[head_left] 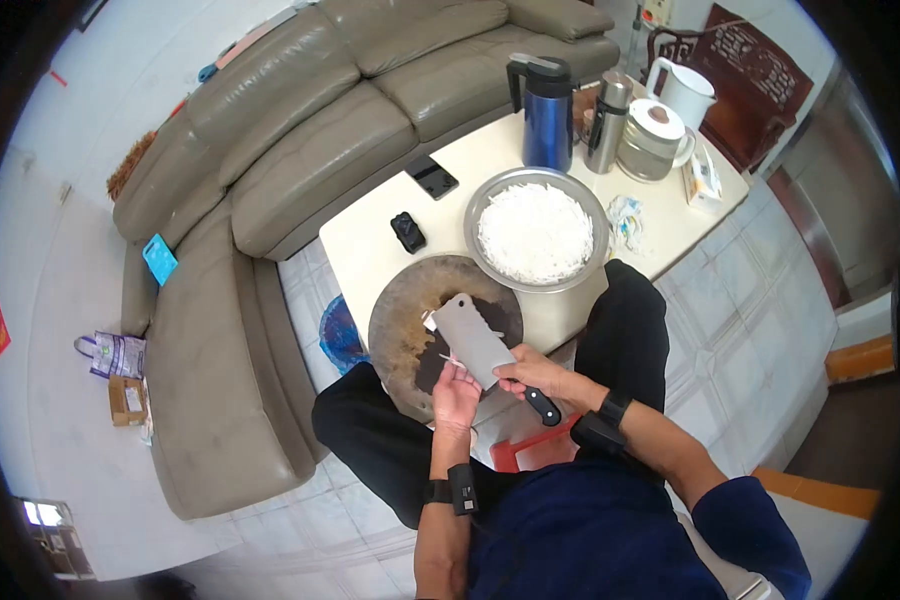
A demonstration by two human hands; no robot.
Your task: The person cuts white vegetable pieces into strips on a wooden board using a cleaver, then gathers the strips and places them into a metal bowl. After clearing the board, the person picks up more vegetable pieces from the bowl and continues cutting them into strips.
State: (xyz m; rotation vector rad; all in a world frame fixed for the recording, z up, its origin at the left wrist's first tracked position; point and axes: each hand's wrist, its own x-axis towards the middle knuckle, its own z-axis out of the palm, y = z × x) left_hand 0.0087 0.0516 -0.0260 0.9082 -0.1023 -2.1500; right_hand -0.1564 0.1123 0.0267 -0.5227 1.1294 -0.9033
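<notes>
My right hand [532, 373] grips a cleaver [473, 335] where its broad blade meets the black handle. The blade slants over a round, dark-stained chopping block [395, 315] with the holed corner pointing away from me. My left hand [457, 397] is palm up at the near edge of the blade, fingers extended, their tips partly hidden beside it. A thin white strip lies by those fingertips. Small white pieces show on the block beside the blade. Just beyond the block, a metal basin [598, 262] holds a heap of white shreds.
On the cream table [355, 235] are a phone [431, 177], a small black object [407, 232], a blue thermal jug [548, 118], a steel flask [608, 122], a glass pot [650, 145] and a white pitcher [682, 92]. A grey sofa [315, 125] curves around behind. Below the block sits a blue bag [340, 338].
</notes>
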